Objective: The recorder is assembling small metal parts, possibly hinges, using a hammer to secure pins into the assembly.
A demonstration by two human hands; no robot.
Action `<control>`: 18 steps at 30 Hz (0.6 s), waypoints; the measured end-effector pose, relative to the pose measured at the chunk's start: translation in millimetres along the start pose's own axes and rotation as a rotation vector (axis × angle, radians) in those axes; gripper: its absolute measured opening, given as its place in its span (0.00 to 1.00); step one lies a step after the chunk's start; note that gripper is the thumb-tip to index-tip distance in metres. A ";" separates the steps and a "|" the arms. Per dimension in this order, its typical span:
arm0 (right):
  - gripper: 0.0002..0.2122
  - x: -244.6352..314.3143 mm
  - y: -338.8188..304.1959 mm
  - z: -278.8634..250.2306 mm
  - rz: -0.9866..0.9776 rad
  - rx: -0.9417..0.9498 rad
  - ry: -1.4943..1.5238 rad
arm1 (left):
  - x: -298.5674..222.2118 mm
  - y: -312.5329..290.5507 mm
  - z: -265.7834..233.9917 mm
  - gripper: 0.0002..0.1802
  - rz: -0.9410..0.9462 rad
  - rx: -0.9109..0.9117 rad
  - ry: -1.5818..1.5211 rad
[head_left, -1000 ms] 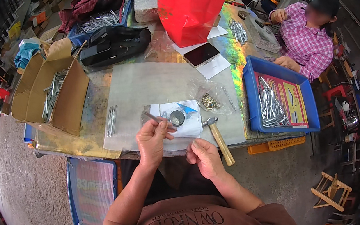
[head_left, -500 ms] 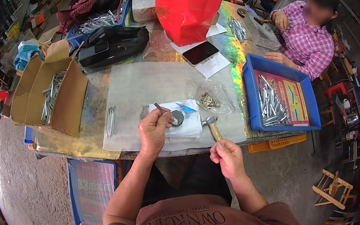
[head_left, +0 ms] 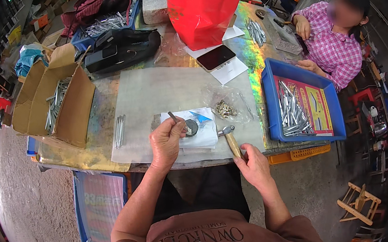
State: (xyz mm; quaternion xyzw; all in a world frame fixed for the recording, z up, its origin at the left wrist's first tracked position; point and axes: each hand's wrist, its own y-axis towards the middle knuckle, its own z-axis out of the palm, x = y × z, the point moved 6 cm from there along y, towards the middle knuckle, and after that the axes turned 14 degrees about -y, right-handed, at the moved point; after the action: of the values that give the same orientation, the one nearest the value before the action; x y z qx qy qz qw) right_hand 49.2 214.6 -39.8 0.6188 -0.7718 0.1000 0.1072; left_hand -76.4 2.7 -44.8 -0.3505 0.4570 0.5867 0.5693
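My left hand [head_left: 165,140] is closed on a short dark metal rod [head_left: 172,117], its fingertips at a round dark disc [head_left: 190,127]. Something small and pale shows by the fingertips on the disc; I cannot make out what. Under the disc lie white sheets of paper [head_left: 199,141] with a blue patch. To the right, a ball-peen hammer [head_left: 231,142] with a wooden handle has its head at the papers' edge. My right hand [head_left: 255,166] has thumb and fingers around the handle's near end. Beyond the hammer, small brass-coloured parts [head_left: 225,109] lie on a clear plastic bag.
Thin metal rods [head_left: 119,131] lie left of the papers. A cardboard box [head_left: 75,114] and a blue tray [head_left: 270,106] hold metal pieces. A phone [head_left: 215,58], a red bag [head_left: 206,11] and a black bag [head_left: 130,48] lie farther back. A co-worker [head_left: 335,38] sits at the right.
My right hand has moved slightly right, its pinched fingers spreading around the hammer's handle end. My left hand stays almost still. The co-worker's hands have shifted a little.
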 end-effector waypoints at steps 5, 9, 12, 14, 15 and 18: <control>0.17 -1.9 3.3 2.3 0.107 0.053 -0.007 | -6.1 0.1 2.9 0.03 0.084 0.096 0.166; 0.18 -28.4 9.0 21.2 0.207 0.232 0.382 | -27.6 0.2 18.3 0.03 0.219 0.241 0.407; 0.15 -28.5 12.1 3.0 0.198 0.132 0.645 | -30.8 0.4 21.3 0.03 0.307 0.314 0.504; 0.13 -9.3 11.9 -20.9 0.213 0.105 0.905 | -30.2 0.1 21.9 0.04 0.329 0.329 0.521; 0.14 0.1 11.8 -30.2 0.164 0.161 0.946 | -30.4 0.1 20.9 0.04 0.336 0.323 0.523; 0.18 23.0 11.9 -52.9 0.022 0.266 0.977 | -30.2 -1.5 19.9 0.03 0.369 0.309 0.508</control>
State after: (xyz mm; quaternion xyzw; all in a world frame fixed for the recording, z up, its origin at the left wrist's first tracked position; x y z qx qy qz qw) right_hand 34.9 210.9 17.2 0.4998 -0.6187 0.4765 0.3747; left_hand -69.5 10.7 -10.1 -0.3065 0.7230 0.4977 0.3684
